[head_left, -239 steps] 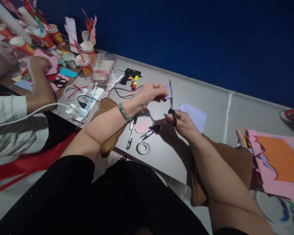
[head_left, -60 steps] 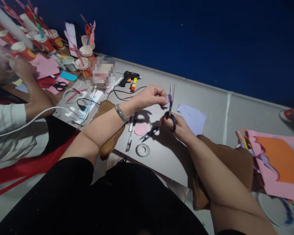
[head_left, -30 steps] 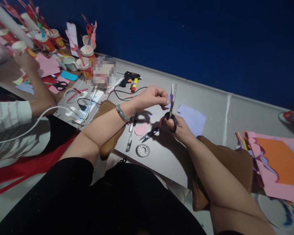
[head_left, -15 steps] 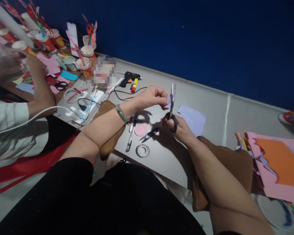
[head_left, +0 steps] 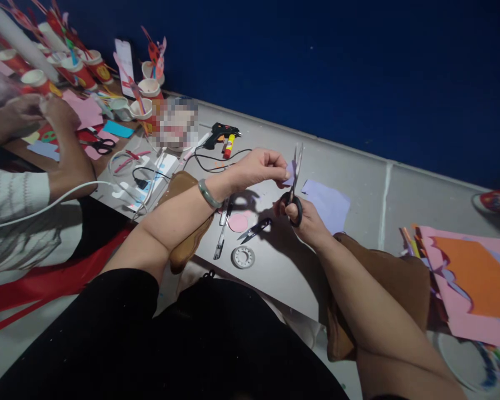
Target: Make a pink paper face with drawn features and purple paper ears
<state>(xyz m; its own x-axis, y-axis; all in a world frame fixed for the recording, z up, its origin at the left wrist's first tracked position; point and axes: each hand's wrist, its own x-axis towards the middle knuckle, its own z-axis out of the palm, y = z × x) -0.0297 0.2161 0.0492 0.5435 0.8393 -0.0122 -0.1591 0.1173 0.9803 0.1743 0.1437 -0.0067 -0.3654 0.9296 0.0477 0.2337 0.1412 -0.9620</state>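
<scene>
My left hand [head_left: 264, 166] pinches a small piece of purple paper [head_left: 290, 173] above the grey table [head_left: 362, 189]. Black-handled scissors [head_left: 295, 183] are in my right hand [head_left: 306, 219], fingers through the loops, blades pointing away from me and slightly parted beside the paper. A larger purple sheet [head_left: 329, 203] lies on the table just beyond my right hand. Below my hands are a pink paper circle [head_left: 238, 223], dark thread snips [head_left: 256, 230], a clear pen [head_left: 220, 244] and a round white spool-like disc [head_left: 243, 257].
A black glue gun [head_left: 221, 133] with its cord and a yellow-red glue stick [head_left: 229, 146] lie at the back. Pink and orange sheets [head_left: 475, 278] are stacked at right. Paper cups [head_left: 150, 89] and a phone [head_left: 125, 64] stand at left, near a co-worker's hands [head_left: 45, 114].
The scissor blades have tilted slightly right and parted a little differently around the paper. My left hand has shifted marginally. At left, the co-worker's hands have moved a little.
</scene>
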